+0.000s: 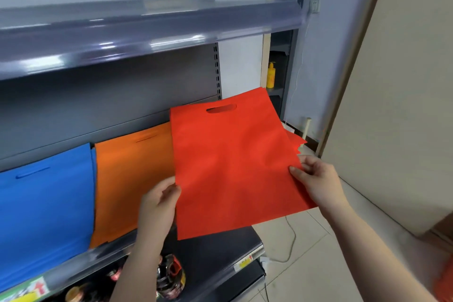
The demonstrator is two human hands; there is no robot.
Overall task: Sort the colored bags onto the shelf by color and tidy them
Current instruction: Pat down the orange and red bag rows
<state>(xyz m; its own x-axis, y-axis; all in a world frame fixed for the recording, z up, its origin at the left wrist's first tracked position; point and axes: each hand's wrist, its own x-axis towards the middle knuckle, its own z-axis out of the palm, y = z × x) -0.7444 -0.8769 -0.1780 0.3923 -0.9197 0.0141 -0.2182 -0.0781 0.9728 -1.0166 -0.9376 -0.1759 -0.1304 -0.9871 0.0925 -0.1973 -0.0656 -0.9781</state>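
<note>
A red bag (pixel 232 162) with a cut-out handle is held flat above the right end of the grey shelf (pixel 215 250). My left hand (pixel 157 206) pinches its left edge and my right hand (pixel 316 179) pinches its right edge. More red bag edges show behind it at the right. An orange bag stack (pixel 130 179) lies on the shelf to the left of the red bag. A blue bag stack (pixel 44 206) lies further left, beside the orange one.
An upper shelf (pixel 147 32) with a clear plastic rail overhangs the bags. Bottles (pixel 169 277) stand on the shelf below. A yellow bottle (pixel 270 76) sits in a rack behind. Tiled floor with a cable (pixel 291 235) and a wall lie to the right.
</note>
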